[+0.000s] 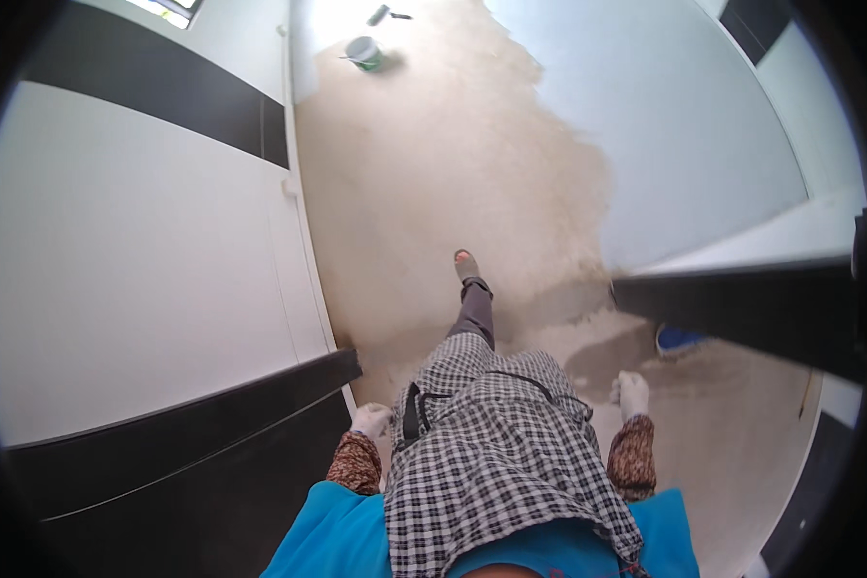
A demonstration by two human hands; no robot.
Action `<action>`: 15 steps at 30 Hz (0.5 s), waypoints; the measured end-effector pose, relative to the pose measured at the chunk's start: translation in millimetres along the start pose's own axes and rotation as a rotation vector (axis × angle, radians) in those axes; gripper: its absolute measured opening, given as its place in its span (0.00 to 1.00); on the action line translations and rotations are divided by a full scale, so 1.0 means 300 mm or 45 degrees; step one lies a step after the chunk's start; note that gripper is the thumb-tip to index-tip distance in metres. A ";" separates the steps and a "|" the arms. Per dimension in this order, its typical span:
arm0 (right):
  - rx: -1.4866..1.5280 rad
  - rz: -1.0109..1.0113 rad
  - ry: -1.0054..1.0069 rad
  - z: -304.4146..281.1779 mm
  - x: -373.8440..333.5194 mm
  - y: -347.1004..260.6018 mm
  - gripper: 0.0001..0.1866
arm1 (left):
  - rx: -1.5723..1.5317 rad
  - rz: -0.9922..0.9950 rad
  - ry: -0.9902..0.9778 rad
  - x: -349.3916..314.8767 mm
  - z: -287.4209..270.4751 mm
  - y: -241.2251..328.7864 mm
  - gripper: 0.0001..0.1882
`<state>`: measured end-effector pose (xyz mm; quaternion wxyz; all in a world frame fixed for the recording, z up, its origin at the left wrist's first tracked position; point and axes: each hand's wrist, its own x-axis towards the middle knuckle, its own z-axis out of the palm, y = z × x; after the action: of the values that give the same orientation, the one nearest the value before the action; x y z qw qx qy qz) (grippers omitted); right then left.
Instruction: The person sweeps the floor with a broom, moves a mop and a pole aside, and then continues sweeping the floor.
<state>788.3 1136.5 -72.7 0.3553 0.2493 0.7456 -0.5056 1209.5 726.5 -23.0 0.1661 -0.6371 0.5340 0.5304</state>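
My left hand (371, 420), in a whitish glove, hangs beside my left hip, next to the checked apron (511, 433). Its fingers look curled, with nothing visible in them. On the other side, my right hand (630, 395) is closed in a loose fist, also gloved, and holds nothing that shows. Neither hand touches any object. One foot (465, 265) is stretched forward on the beige floor (433, 173); the other is hidden by the apron.
A bucket (364, 54), pale with green, stands far ahead near the left wall; a paint roller (379, 15) lies beyond it. Grey coating (665, 144) covers the floor's right side. Dark-banded wall ends (342, 368) flank me. A blue item (677, 339) sits behind the right wall (742, 301).
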 end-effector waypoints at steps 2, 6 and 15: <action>0.012 0.024 -0.043 0.062 0.065 -0.040 0.07 | -0.015 -0.104 0.039 0.067 0.033 0.063 0.13; -0.386 0.039 -0.108 0.233 0.148 -0.160 0.10 | -0.187 -0.087 0.083 0.273 -0.009 0.291 0.13; -0.477 0.064 -0.185 0.654 0.477 -0.887 0.12 | -0.073 0.366 0.331 0.741 -0.338 1.233 0.16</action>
<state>559.2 858.5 -77.4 0.4608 0.1603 0.7925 -0.3658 913.5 397.0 -42.5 0.0002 -0.6218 0.6213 0.4768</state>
